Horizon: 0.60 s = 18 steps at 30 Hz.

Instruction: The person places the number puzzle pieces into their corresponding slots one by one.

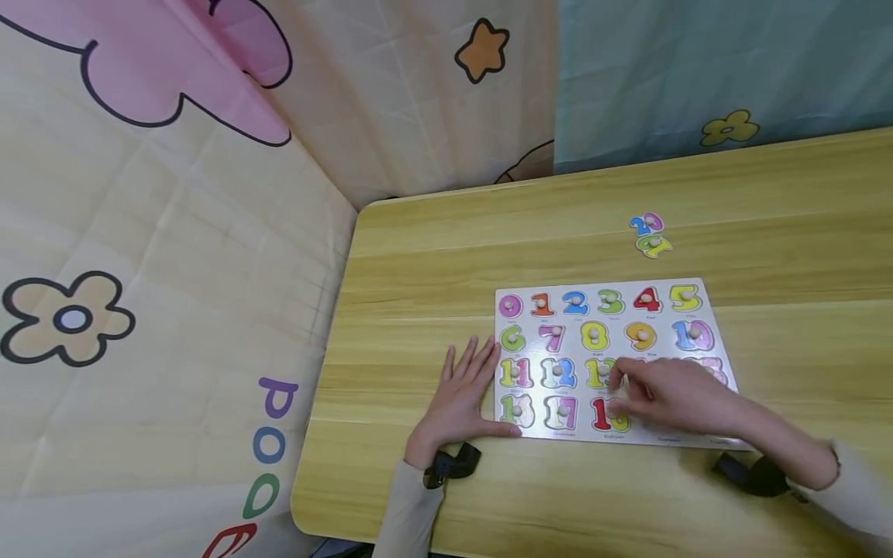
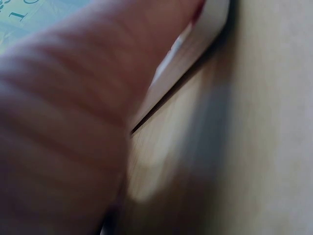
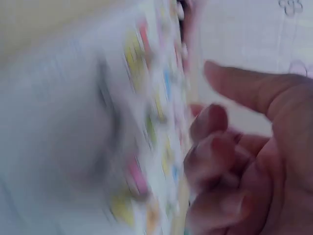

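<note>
- Left hand (image 1: 462, 397) is lying flat on the table (image 1: 418, 263), fingers spread, thumb touching the left edge of the number puzzle board (image 1: 700, 288).
- Right hand (image 1: 673, 394) is hovering over the board's lower right, fingers curling at the 18 piece (image 1: 605, 415); whether it is pinching the peg is unclear.
- Two loose number pieces (image 1: 650, 234) are lying well beyond the board.

1. Head view: bright, even, soft light; the table (image 1: 558, 232) shows mild sheen, only faint shadows beside the hands, and straight edges bow toward the frame borders.
2. Left wrist view: out of focus, with a dark shadow under the puzzle board (image 2: 195, 44).
3. Right wrist view: heavily motion-blurred and washed out.
</note>
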Available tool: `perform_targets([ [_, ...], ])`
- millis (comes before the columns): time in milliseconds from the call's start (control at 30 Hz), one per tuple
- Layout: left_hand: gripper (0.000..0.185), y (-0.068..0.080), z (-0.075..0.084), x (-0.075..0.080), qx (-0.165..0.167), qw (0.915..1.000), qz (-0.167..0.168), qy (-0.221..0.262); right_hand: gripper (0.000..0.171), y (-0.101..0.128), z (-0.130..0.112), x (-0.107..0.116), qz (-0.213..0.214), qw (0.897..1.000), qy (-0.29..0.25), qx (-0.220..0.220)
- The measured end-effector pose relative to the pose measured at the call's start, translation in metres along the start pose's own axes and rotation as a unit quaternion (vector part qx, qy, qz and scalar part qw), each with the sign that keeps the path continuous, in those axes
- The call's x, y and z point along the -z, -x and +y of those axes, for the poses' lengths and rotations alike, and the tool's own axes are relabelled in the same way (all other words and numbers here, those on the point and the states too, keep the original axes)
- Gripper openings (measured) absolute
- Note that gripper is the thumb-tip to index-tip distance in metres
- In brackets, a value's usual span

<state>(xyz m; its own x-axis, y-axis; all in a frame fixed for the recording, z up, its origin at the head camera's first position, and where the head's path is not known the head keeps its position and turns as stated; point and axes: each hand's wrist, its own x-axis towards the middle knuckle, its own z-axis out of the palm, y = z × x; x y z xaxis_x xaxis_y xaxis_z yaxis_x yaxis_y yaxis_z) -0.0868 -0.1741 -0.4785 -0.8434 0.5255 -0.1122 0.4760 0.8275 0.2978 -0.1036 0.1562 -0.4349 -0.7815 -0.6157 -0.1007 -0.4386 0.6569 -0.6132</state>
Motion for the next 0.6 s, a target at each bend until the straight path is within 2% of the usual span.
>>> perform_targets([
  [133,0.126,0.0,0.001,0.0,-0.002,1.0,0.0,0.001,0.012,-0.026,0.033,0.04,0.04,0.999,-0.002,-0.002],
  [300,0.125,0.0,0.0,-0.002,-0.004,1.0,0.002,-0.003,0.015,-0.061,0.083,0.081,0.098,0.991,0.066,-0.061],
  [467,0.125,0.0,0.001,-0.001,-0.001,1.0,0.001,-0.004,0.023,-0.083,0.112,0.101,0.094,0.985,0.114,-0.092],
  [600,0.125,0.001,0.0,0.0,0.0,1.0,0.002,-0.006,0.025,-0.091,0.121,0.106,0.071,0.986,0.113,-0.098],
])
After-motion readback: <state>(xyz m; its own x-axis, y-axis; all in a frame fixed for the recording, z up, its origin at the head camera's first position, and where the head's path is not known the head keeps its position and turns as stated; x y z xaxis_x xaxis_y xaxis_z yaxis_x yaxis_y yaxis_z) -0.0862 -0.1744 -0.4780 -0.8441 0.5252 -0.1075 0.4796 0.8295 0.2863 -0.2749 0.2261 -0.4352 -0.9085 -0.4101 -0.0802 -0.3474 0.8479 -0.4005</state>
